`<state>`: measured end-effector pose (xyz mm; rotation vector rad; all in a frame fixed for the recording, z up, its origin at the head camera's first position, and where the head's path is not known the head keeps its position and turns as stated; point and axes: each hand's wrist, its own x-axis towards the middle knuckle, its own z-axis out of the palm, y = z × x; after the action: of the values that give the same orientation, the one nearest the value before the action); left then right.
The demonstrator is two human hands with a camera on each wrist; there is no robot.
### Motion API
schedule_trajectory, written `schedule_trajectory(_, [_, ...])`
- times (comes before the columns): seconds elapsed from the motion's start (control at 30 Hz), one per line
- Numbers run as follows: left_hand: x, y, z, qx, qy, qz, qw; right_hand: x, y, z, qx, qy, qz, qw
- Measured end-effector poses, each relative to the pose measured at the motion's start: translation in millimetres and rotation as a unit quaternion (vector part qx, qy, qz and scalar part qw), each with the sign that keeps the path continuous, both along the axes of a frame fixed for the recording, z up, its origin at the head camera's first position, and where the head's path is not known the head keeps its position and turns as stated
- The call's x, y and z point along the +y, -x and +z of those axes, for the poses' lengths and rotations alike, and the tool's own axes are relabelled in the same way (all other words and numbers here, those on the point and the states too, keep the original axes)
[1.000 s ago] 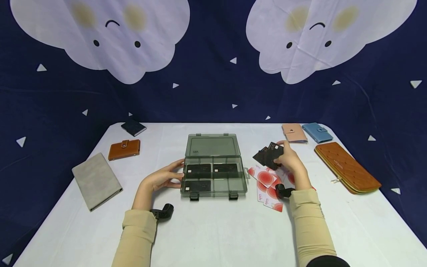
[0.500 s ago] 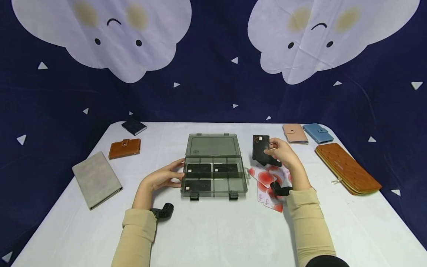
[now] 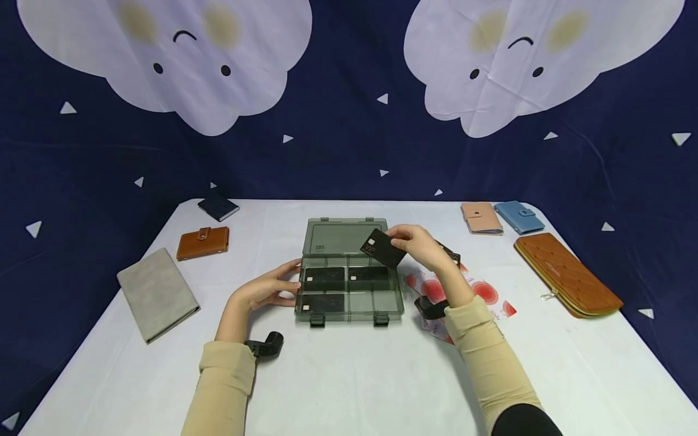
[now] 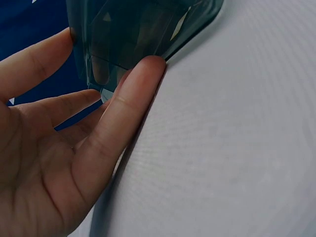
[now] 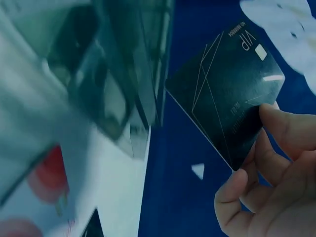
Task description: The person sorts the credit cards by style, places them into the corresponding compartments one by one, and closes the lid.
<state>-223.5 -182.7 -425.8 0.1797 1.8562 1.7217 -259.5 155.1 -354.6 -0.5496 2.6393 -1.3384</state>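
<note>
A grey-green transparent compartment box stands with its lid swung back. Black cards lie in its upper left, upper right and lower left compartments. My left hand touches the box's left side with thumb and fingertips, its fingers mostly straight in the left wrist view. Between thumb and fingers, my right hand pinches a black VIP card, tilted above the box's upper right part. Another black card shows partly behind the right wrist.
Red and white cards spread right of the box, partly under the right forearm. A brown zip wallet, a pink card holder and a blue one lie right. A grey notebook, brown wallet and dark booklet lie left.
My right hand has picked a black VIP card from the pile on the right and carried it left over the box. My left hand has stayed at the box's side.
</note>
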Motion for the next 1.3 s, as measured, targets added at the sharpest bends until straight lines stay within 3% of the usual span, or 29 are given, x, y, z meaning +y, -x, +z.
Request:
schedule_trajectory(0.33, [0.0,-0.5,-0.4,0.0,-0.003,-0.003,1.0,-29.8,-2.5,-11.1,0.022,-0.147,0.05,0.988])
schedule_trajectory(0.7, [-0.3,-0.4,-0.3,-0.004,-0.001,0.0,1.0,-39.0,-2.1,-20.1,0.044,-0.205,0.078,0.975])
schedule_trajectory(0.83, [-0.5,-0.4,-0.4,-0.002,-0.002,-0.001,1.0,-40.0,-3.5,-20.0,0.069,-0.236,0.076,0.966])
schedule_trajectory(1.3, [-0.1,0.7,-1.1,-0.002,-0.001,0.001,1.0,-46.1,-13.4,-17.4,0.077,-0.314,0.097,0.941])
